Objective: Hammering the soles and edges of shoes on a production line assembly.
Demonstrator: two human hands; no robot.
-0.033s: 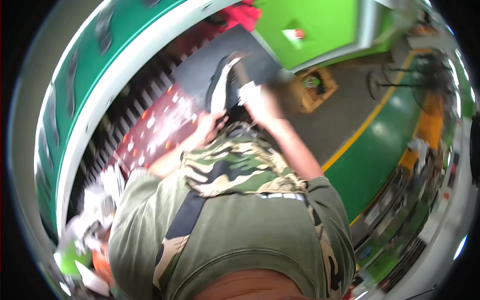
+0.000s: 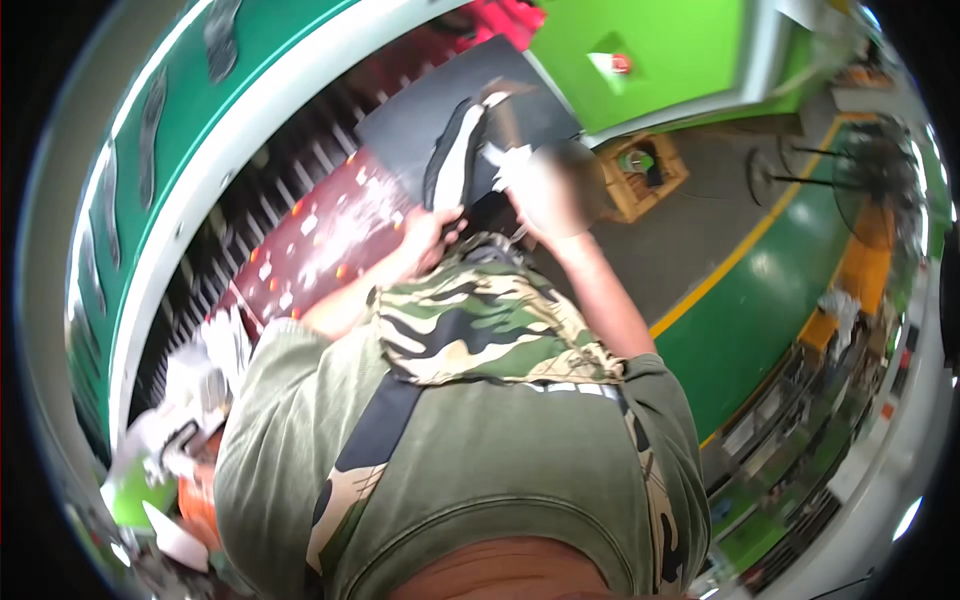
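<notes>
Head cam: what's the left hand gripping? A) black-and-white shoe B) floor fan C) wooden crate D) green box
A: the left hand grips the lower end of the black-and-white shoe, which lies over a dark board; the blurred right hand is at its other side.

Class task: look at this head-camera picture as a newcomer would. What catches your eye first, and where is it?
First, the black-and-white shoe held up at centre top, left hand at its lower end, blurred right hand beside it. Below them lies a camouflage lap, and a bright green wall glows at top right.
</notes>
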